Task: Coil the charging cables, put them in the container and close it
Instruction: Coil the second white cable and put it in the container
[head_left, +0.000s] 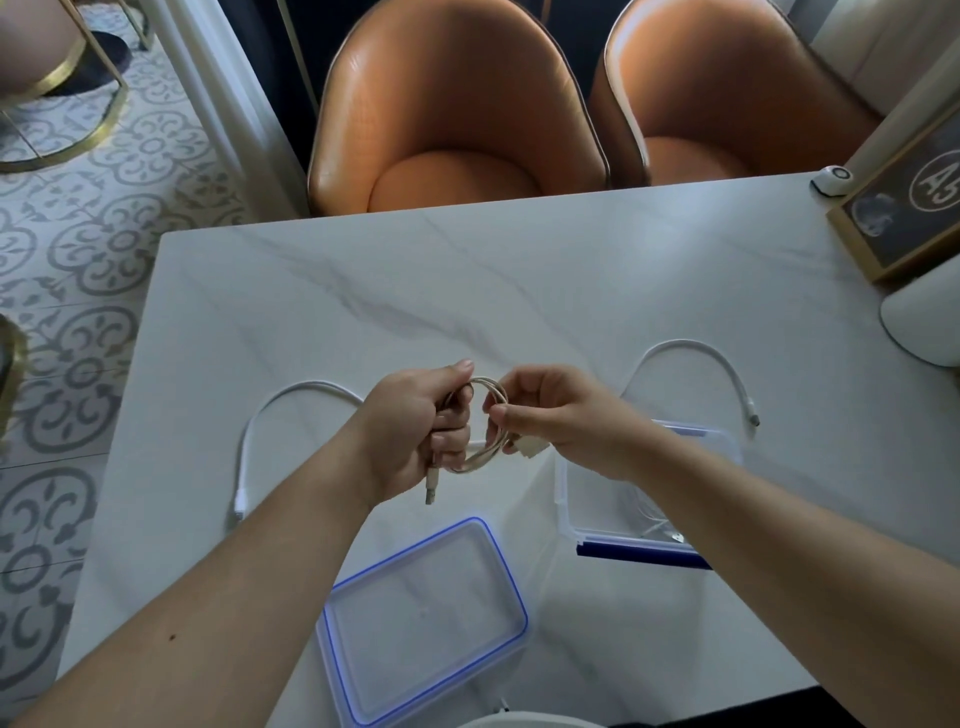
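A beige coiled cable (485, 426) is held above the counter (363, 291) w/ left hand (415, 431) fingers wrapped tight round one side, plug hanging below, and right hand (561, 421) fingers pinching the other side. Open container (566, 499) sits under the right wrist, lid (421, 623) lies nearer, w/ two loose white cables, left (270, 415) and right (691, 358). Far counter is bare up to the chairs (452, 104).
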